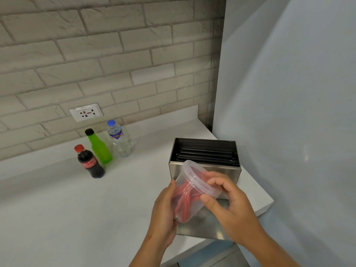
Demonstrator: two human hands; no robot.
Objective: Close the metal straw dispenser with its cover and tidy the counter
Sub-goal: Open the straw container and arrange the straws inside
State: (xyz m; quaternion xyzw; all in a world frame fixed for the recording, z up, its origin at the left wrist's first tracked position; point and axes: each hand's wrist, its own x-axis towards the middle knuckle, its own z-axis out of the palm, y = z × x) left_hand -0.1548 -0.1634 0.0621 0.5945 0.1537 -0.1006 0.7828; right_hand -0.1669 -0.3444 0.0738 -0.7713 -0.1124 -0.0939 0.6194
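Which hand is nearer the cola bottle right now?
Left. The left hand cups the near side of the clear tub, on the side toward the cola bottle. The right hand pinches the tub's lid rim on the far side, farther from the bottle.

Head-worn view, angled down, close over counter [77, 199] corner
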